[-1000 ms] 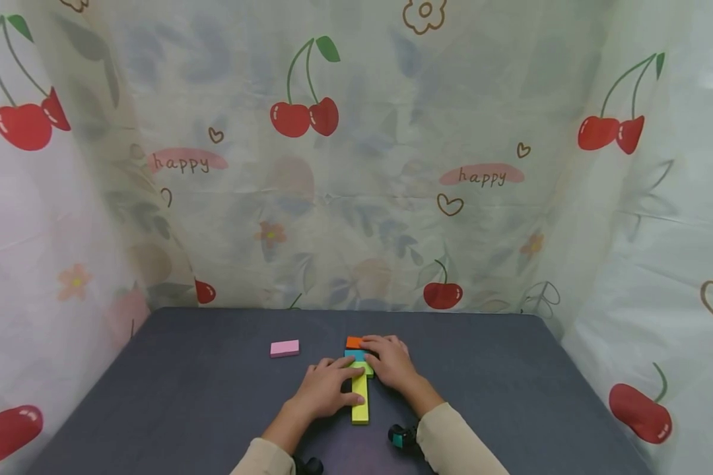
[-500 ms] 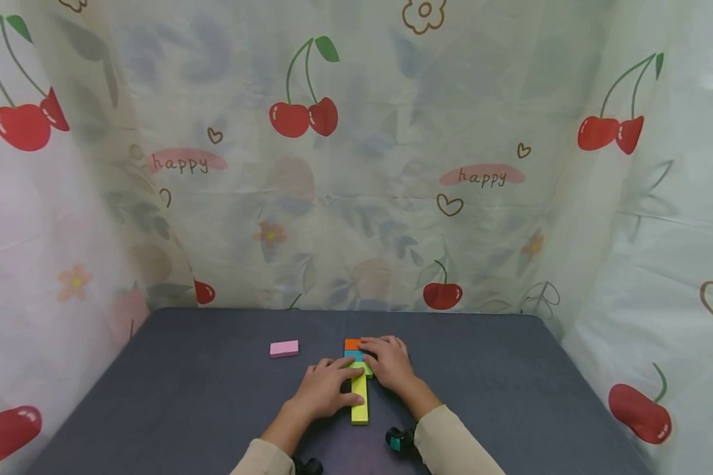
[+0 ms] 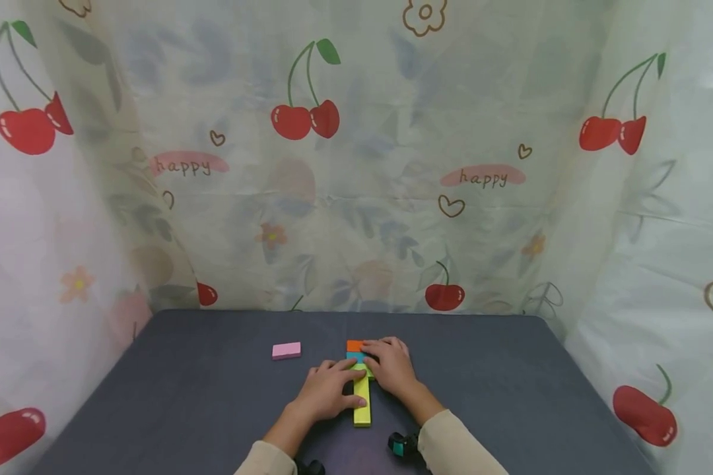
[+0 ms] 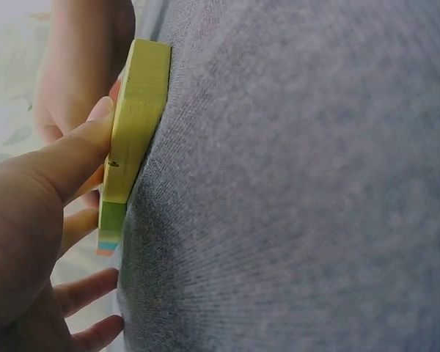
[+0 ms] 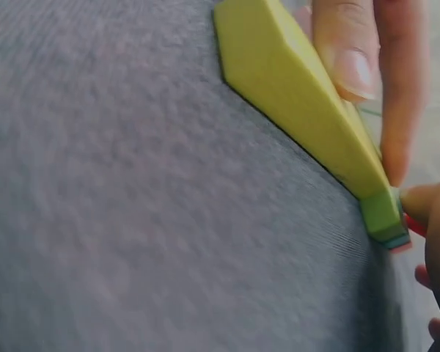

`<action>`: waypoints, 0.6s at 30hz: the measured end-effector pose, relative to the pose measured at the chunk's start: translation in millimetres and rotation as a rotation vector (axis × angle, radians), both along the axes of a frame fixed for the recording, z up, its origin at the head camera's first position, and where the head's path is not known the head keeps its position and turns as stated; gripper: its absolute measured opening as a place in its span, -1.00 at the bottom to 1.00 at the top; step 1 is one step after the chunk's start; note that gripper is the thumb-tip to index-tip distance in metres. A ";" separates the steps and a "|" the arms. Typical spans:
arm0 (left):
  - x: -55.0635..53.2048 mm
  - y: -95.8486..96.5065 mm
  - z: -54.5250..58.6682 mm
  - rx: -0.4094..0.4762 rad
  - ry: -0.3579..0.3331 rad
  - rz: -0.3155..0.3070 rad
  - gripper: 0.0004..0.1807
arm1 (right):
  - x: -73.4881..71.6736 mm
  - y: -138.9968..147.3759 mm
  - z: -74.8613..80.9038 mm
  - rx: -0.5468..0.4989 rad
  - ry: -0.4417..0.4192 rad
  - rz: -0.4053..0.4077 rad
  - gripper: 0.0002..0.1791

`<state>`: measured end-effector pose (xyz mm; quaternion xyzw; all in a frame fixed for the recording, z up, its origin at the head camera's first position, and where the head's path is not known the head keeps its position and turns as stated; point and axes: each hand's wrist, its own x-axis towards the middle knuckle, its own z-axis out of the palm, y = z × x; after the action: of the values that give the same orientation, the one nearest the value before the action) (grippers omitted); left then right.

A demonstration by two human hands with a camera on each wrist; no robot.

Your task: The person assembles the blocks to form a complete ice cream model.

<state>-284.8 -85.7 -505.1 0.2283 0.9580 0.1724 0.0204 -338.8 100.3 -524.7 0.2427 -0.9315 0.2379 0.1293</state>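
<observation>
Several coloured blocks lie in a line on the dark table: an orange block [image 3: 353, 346] at the far end, a blue block [image 3: 354, 356], a green block [image 4: 113, 217], then a long yellow block [image 3: 362, 410] pointing toward me. My left hand [image 3: 327, 390] lies over the yellow block from the left, its thumb and index fingertip resting on the top face; the other fingers reach forward. From the right, my right hand [image 3: 392, 367] lays its fingers over the orange block, its thumb by the blue and green ones, partly covering them.
A pink block [image 3: 286, 351] lies apart, to the left of the line. The dark cloth-covered table [image 3: 481, 389] extends on both sides. A printed curtain [image 3: 368, 145] with cherries hangs behind and beside it. Black devices are worn at both wrists.
The orange block has shifted slightly left and toward me under the right hand, and sits flush with the blue block. Over the last half second both hands stay in place.
</observation>
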 end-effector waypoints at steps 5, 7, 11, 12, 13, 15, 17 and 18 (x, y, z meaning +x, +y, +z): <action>0.0 1.4 0.6 -0.001 -0.002 0.005 -0.34 | 0.2 9.0 7.7 -0.002 -0.054 0.045 -0.64; -0.1 2.0 1.2 -0.002 -0.002 0.007 -0.35 | 0.4 13.2 12.5 -0.017 -0.068 0.056 -0.61; -0.1 3.1 2.5 -0.005 -0.003 0.010 -0.35 | 3.3 20.6 21.6 -0.021 -0.113 0.085 -0.52; 0.0 3.2 2.3 -0.006 -0.001 0.011 -0.36 | 4.2 22.0 22.8 -0.001 -0.123 0.095 -0.50; 0.2 3.3 2.5 -0.006 -0.001 0.013 -0.35 | 5.2 23.3 23.4 0.021 -0.135 0.108 -0.46; 0.5 3.3 2.3 -0.005 0.000 0.011 -0.35 | 6.9 25.0 22.5 0.077 -0.161 0.123 -0.37; 1.4 3.2 2.7 -0.003 0.002 0.007 -0.34 | 9.1 25.6 20.1 0.115 -0.180 0.136 -0.27; 1.7 3.1 2.4 -0.002 0.003 0.005 -0.34 | 9.8 25.6 18.2 0.130 -0.189 0.140 -0.22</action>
<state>-283.2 -82.5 -502.7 0.2264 0.9587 0.1712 0.0186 -329.0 125.9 -506.5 0.2916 -0.9338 0.2071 0.0082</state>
